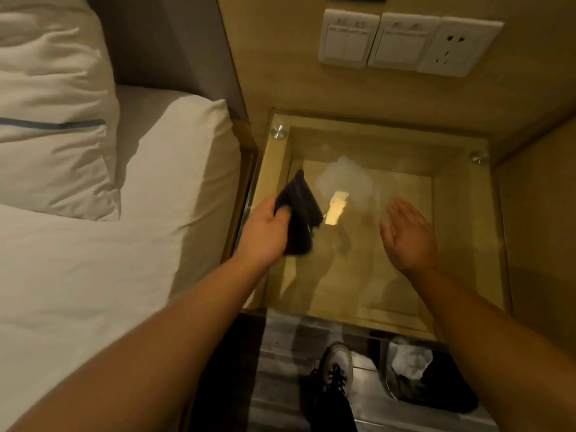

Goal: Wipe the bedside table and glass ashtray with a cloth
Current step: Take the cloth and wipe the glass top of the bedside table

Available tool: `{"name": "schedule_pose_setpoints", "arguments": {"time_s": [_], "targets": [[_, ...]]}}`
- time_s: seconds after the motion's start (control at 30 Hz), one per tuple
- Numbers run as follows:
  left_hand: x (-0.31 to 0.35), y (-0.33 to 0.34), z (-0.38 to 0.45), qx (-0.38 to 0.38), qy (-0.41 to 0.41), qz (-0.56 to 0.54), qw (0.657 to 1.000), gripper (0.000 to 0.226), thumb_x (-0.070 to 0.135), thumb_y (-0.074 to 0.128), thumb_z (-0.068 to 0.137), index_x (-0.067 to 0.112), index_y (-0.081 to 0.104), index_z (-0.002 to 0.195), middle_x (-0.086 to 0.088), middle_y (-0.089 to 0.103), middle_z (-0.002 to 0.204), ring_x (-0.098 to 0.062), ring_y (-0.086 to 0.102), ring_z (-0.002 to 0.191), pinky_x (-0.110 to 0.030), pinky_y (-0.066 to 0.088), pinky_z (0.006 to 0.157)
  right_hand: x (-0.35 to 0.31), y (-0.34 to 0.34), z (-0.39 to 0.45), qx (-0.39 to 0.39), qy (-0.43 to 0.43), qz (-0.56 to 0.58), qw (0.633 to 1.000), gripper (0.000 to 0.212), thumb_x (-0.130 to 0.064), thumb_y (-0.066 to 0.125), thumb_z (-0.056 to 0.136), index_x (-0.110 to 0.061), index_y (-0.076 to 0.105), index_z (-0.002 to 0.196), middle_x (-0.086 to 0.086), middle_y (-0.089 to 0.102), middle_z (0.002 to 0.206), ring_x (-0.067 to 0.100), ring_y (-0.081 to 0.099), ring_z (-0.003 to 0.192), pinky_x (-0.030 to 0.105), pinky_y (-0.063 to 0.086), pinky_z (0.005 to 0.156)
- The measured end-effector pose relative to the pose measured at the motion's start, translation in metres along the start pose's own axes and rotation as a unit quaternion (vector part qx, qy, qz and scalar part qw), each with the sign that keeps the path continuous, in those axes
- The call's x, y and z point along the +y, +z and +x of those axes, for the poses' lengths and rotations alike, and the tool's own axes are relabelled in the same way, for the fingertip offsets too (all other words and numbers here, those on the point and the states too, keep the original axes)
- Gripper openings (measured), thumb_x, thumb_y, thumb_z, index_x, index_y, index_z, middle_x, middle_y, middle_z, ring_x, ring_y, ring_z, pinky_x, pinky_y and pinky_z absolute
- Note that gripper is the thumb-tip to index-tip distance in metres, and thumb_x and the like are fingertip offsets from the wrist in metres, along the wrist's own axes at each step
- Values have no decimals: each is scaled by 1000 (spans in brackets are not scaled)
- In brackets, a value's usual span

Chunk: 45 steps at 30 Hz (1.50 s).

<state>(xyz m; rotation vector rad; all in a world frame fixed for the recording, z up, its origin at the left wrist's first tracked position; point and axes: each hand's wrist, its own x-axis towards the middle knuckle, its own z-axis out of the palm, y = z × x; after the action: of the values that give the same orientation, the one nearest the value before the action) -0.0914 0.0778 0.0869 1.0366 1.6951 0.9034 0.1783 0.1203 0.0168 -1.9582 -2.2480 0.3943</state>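
While the right hand [406,235] hovers flat, the left hand [268,230] grips the cloth [300,210].

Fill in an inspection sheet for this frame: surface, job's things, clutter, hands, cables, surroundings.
Surface: glass-topped bedside table, hazy pale smear near its middle, metal fixings at the back corners.
Job's things: dark cloth over the table's left part; no ashtray seen.
Clutter: nothing seen on the glass.
Hands: left hand grips the cloth; right hand open over the glass, holding nothing.
Cables: nothing seen.
Surroundings: bed with white pillows to the left; wall switches and socket above; shoe and bin with white waste on the floor.
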Motion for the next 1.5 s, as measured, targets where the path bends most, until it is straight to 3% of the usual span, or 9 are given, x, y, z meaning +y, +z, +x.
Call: {"name": "schedule_pose_setpoints", "arguments": {"time_s": [0.13, 0.2, 0.3, 0.43, 0.5, 0.57, 0.9, 1.07, 1.5], "targets": [[48, 19, 111, 73, 75, 136, 985, 28, 27, 43, 96, 16, 58, 117, -7, 65, 108, -24, 61, 98, -33, 47, 76, 13, -4, 51, -29, 12, -39, 999, 55, -38, 39, 98, -9, 36, 144, 13, 25, 155, 26, 19, 144, 38, 15, 117], [64, 30, 157, 98, 123, 214, 964, 29, 25, 41, 98, 11, 57, 118, -11, 65, 107, -26, 61, 97, -29, 40, 70, 20, -6, 75, -28, 1, -39, 999, 56, -38, 40, 97, -8, 36, 144, 14, 28, 154, 27, 20, 144, 40, 16, 117], [77, 46, 210, 107, 171, 318, 926, 33, 26, 40, 99, 8, 52, 124, -19, 64, 111, -35, 60, 98, -35, 43, 73, 25, -8, 102, -41, -6, -42, 998, 56, -38, 40, 97, -7, 36, 144, 14, 31, 153, 25, 21, 144, 39, 14, 117], [59, 77, 240, -21, 210, 434, 876, 49, 16, 42, 98, 12, 33, 145, -21, 47, 139, -38, 48, 122, -44, 39, 98, 28, 0, 108, 16, -22, -38, 999, 57, -40, 36, 94, -5, 45, 138, 16, 40, 148, 28, 30, 140, 42, 18, 116], [39, 90, 244, -98, 246, 503, 823, 54, 14, 42, 97, 9, 25, 148, -16, 27, 154, -31, 25, 141, -42, 20, 114, 29, 5, 110, 23, -28, -52, 998, 58, -40, 36, 92, -5, 47, 136, 17, 43, 145, 29, 33, 138, 45, 22, 114], [27, 93, 247, -106, 276, 524, 799, 57, 18, 41, 98, 10, 20, 150, -12, 14, 158, -25, 9, 146, -38, 4, 117, 31, 8, 113, 27, -23, -51, 998, 57, -41, 37, 91, -6, 47, 136, 16, 44, 145, 29, 34, 138, 45, 22, 113], [17, 77, 213, -149, 320, 511, 784, 55, 21, 41, 99, 11, 22, 149, -9, 15, 158, -22, 10, 146, -36, 3, 118, 30, 3, 107, 26, -41, -39, 998, 55, -34, 36, 95, -5, 40, 141, 15, 35, 151, 27, 26, 142, 40, 12, 116], [-7, 71, 163, -143, 340, 509, 778, 54, 27, 41, 98, 14, 26, 148, -7, 20, 157, -20, 13, 145, -35, 5, 117, 31, 0, 106, -5, -26, -29, 999, 51, -31, 31, 100, -9, 29, 147, 8, 21, 157, 21, 13, 146, 35, 3, 117], [-66, 51, 11, -174, 334, 523, 765, 53, 34, 33, 99, 17, 23, 149, -4, 18, 158, -18, 11, 146, -37, 4, 119, 34, 11, 2, -31, -20, -74, 997, 55, -34, 23, 100, -11, 19, 150, 8, 13, 159, 21, 6, 147, 39, 2, 118]]}}
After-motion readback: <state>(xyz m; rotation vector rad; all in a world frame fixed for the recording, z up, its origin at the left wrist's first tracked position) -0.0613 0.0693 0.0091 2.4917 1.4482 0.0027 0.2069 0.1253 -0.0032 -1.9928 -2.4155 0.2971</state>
